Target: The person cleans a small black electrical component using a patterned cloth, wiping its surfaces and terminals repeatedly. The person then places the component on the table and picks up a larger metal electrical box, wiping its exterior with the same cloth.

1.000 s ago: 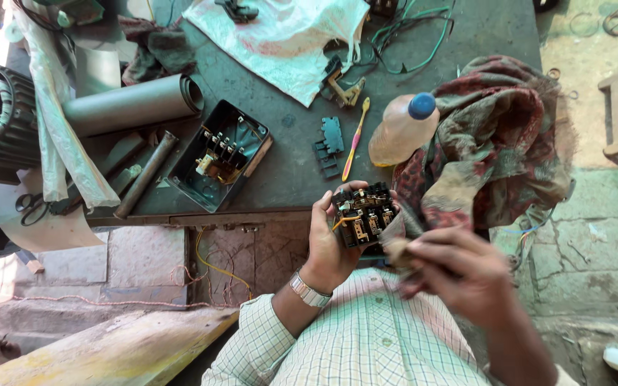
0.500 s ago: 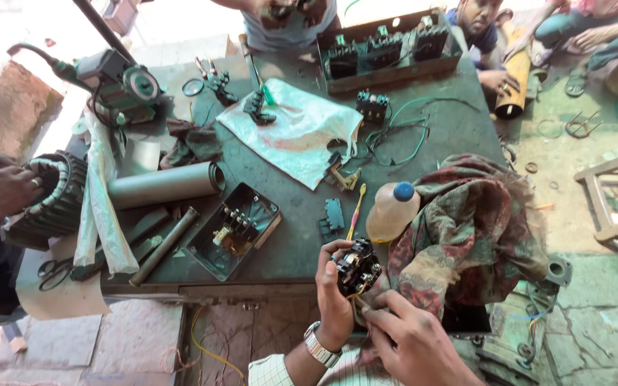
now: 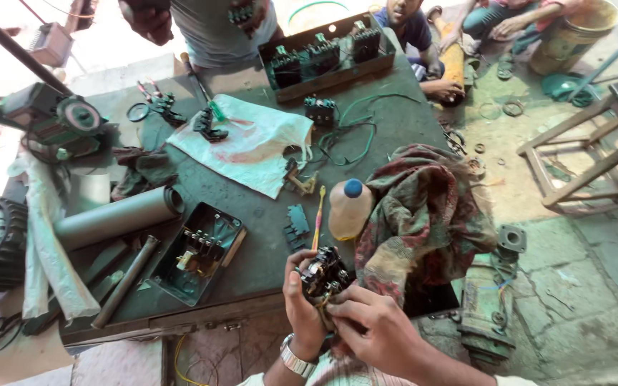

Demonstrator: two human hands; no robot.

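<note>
My left hand (image 3: 302, 307) grips a small black electrical part (image 3: 323, 275) with copper terminals and wires, held just above the near edge of the dark workbench (image 3: 266, 250). My right hand (image 3: 370, 329) comes in from the right, its fingers pinching the underside of the same part. A metal watch (image 3: 296, 361) is on my left wrist. Right behind the part lie a yellow-handled screwdriver (image 3: 318, 218) and a plastic bottle with a blue cap (image 3: 348, 209).
A patterned cloth (image 3: 423, 214) is heaped at the bench's right end. An open black switch box (image 3: 198, 251), a grey roll (image 3: 119, 218), a white sack (image 3: 252, 143) and a wooden tray of parts (image 3: 323, 57) lie on the bench. Other people stand and sit beyond. A wooden stool (image 3: 595, 150) is at right.
The view has tilted up and away, showing more of the far bench and the people. Both hands stay on the black part, now lower in the frame.
</note>
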